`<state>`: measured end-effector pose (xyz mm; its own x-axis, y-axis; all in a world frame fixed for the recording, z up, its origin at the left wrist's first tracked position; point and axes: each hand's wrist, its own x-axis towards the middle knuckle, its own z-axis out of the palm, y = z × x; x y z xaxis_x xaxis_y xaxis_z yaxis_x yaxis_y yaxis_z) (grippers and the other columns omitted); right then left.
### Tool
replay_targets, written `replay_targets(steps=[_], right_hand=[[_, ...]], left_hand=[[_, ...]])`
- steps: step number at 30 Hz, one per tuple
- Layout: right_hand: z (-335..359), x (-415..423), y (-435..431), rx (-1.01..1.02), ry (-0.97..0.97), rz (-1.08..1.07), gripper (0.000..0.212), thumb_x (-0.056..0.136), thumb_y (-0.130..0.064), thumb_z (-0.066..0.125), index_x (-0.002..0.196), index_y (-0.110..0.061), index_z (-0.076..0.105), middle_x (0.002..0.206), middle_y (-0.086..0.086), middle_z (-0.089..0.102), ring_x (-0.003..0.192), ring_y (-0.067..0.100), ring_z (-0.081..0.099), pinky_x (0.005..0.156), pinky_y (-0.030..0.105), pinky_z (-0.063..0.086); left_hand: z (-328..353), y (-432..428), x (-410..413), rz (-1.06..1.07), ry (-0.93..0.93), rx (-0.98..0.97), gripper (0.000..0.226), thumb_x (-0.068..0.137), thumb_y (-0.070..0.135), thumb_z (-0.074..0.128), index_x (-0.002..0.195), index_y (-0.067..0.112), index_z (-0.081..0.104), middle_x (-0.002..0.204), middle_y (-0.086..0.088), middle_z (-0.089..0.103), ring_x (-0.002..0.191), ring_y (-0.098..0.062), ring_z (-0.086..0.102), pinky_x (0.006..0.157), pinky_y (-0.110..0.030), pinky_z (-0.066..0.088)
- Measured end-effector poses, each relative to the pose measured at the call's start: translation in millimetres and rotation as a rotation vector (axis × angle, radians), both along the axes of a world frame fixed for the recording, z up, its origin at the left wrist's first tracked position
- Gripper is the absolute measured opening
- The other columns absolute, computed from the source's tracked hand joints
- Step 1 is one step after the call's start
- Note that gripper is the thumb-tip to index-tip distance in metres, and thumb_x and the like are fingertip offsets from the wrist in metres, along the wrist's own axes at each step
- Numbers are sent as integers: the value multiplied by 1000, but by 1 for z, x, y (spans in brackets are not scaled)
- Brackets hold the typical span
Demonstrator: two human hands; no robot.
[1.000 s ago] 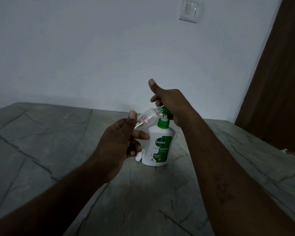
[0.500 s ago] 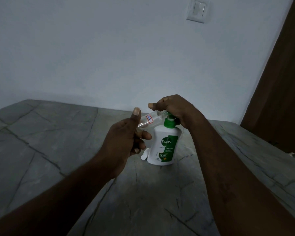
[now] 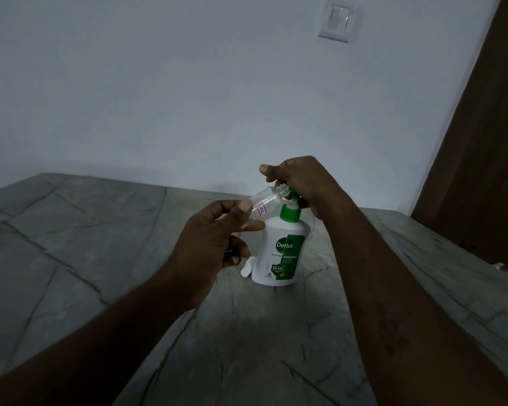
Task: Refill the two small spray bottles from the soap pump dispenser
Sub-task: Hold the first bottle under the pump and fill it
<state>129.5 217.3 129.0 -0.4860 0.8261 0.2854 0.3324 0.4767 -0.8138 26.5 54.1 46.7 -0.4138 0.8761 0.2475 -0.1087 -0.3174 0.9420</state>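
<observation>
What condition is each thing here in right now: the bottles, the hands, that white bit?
Small bottle: uncapped, tilted, mouth at the pump spout.
Soap dispenser: upright on the table.
Left hand: pinches the clear bottle.
Right hand: curled over the pump head.
White cap: lying on the table beside the dispenser's base.

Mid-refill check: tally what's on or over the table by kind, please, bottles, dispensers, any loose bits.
spray bottle: 1, clear, tilted, pinched by the left hand
soap dispenser: 1, upright, right hand gripping its green pump
small white item: 1, at the dispenser's base, partly hidden, kind unclear
Total: 3
</observation>
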Motion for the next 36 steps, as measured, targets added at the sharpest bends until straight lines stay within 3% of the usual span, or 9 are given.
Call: replay_targets(steps=[5, 8, 14, 18, 22, 27, 31, 33, 36], right_hand=[[-1, -2, 0, -43, -50, 0, 29, 86, -36, 79, 92, -7, 75, 84, 9, 66, 69, 19, 56, 68, 33, 48], [-3, -2, -1, -78, -94, 14, 34, 84, -37, 81, 94, -6, 76, 91, 15, 70, 73, 21, 57, 71, 34, 49], [-6, -4, 2, -82, -147, 19, 29, 84, -38, 82, 90, -10, 76, 89, 11, 68, 72, 21, 57, 62, 26, 46], [-4, -4, 3, 6, -126, -8, 34, 84, -45, 80, 86, -11, 78, 86, 7, 71, 71, 19, 60, 61, 27, 46], [5, -3, 0, 229, -130, -65, 39, 88, -53, 72, 81, -16, 77, 78, 0, 70, 72, 17, 63, 71, 31, 49], [0, -2, 3, 91, -107, -31, 37, 87, -52, 75, 86, -15, 79, 87, 5, 74, 70, 17, 62, 59, 26, 47], [0, 0, 1, -3, -109, 2, 30, 88, -44, 76, 85, -14, 77, 74, -2, 67, 59, 11, 55, 43, 15, 41], [-2, 1, -1, -59, -117, 16, 28, 88, -41, 76, 84, -14, 77, 75, -1, 67, 62, 13, 56, 51, 19, 44], [-5, -1, -2, -110, -113, 11, 31, 87, -38, 77, 95, -8, 79, 94, 11, 74, 73, 18, 59, 64, 27, 46]], left_hand=[[-3, 0, -2, 6, -23, 19, 24, 95, 24, 63, 116, 13, 67, 104, -9, 77, 55, -16, 56, 60, -31, 44], [-4, 0, -2, 90, 37, 59, 21, 94, 23, 66, 113, 16, 68, 100, -7, 77, 53, -16, 56, 51, -28, 43], [-6, -1, -1, 203, 168, 100, 20, 91, 22, 70, 111, 19, 68, 92, -7, 76, 51, -18, 57, 45, -25, 44], [-8, 0, 0, 196, 190, 75, 20, 92, 23, 69, 112, 21, 67, 95, -4, 77, 52, -18, 59, 46, -25, 45], [-8, 0, 1, 156, 182, 83, 21, 94, 26, 67, 114, 21, 66, 97, -1, 78, 51, -18, 59, 45, -26, 45], [-7, 0, 3, 151, 143, 76, 23, 95, 33, 62, 115, 22, 65, 98, 2, 78, 51, -18, 59, 46, -26, 45], [-6, 0, 2, 142, 114, 67, 28, 97, 37, 59, 118, 19, 66, 99, 0, 78, 51, -19, 58, 46, -25, 45], [-7, 0, 2, 143, 108, 56, 31, 98, 39, 57, 119, 19, 66, 99, -1, 78, 51, -19, 58, 46, -26, 45], [-6, -1, 2, 139, 109, 42, 32, 98, 41, 55, 119, 19, 66, 98, -1, 79, 51, -18, 57, 47, -26, 45]])
